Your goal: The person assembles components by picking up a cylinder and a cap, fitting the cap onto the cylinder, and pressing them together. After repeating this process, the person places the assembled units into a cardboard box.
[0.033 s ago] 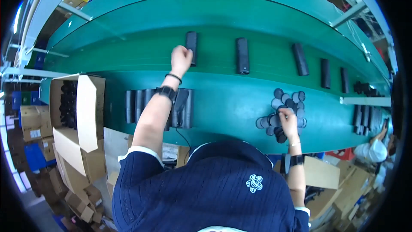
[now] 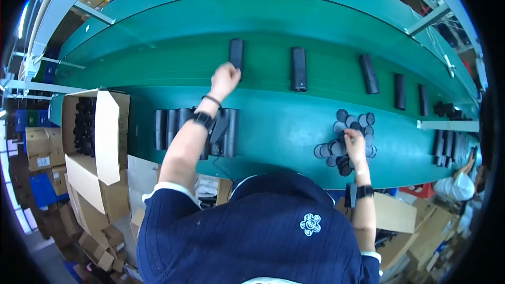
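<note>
My left hand point(image 2: 225, 81) reaches over the green belt, its fingers closed at the near end of a black cylinder point(image 2: 236, 52) that lies lengthwise away from me. That end is partly hidden by my fingers. To the right, my right hand point(image 2: 356, 146) is over a loose pile of round, flat black and grey discs point(image 2: 337, 149). Its fingers are pinched together around what looks like the edge of a disc, mostly covered. Under my left forearm, a row of upright-lying black cylinders point(image 2: 172, 129) rests on the near bench.
Further along the belt lie another black cylinder point(image 2: 299, 68) and several more. An open cardboard box point(image 2: 109, 137) with dark parts inside stands at the left. At the far right, more cylinders point(image 2: 447, 147) lie near another person's arm point(image 2: 465, 165).
My left hand has slid slightly nearer and to the right, along the cylinder toward its near end. The right hand has shifted very little over the discs.
</note>
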The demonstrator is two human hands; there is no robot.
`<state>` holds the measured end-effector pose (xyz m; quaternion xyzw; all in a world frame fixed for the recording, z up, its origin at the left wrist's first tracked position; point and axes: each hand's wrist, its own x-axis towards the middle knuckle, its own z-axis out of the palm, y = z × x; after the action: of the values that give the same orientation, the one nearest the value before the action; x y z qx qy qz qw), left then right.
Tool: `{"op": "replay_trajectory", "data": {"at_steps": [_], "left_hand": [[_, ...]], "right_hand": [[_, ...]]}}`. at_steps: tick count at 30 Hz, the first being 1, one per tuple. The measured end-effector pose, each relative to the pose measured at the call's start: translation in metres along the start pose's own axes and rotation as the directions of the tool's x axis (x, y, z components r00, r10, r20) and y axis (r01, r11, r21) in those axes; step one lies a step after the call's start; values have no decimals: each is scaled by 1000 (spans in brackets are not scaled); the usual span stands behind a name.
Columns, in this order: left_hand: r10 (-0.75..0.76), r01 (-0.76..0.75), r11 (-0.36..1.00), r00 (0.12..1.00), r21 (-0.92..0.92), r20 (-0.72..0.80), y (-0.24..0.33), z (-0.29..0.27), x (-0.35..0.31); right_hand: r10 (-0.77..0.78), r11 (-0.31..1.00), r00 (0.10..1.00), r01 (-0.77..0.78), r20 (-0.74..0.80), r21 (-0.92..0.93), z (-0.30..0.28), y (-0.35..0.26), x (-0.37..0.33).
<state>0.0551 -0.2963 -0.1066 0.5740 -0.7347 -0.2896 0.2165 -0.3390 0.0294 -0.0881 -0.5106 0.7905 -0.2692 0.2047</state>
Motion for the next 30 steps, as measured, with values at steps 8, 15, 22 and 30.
{"op": "replay_trajectory", "data": {"at_steps": [8, 15, 22, 30], "left_hand": [[174, -389, 746, 897, 540, 405, -32, -33, -116], [268, -310, 950, 781, -22, 564, 38, -51, -137], [356, -328, 932, 767, -151, 534, 105, -54, -170], [188, 91, 807, 898, -584, 399, 72, -15, -191]], "right_hand": [[143, 758, 989, -93, 26, -646, 60, -16, 83], [118, 836, 993, -112, -24, -537, 74, -17, 66], [-86, 916, 992, 116, 94, -385, 76, -15, 50], [-120, 882, 993, 105, -3, -460, 84, -27, 29]]}}
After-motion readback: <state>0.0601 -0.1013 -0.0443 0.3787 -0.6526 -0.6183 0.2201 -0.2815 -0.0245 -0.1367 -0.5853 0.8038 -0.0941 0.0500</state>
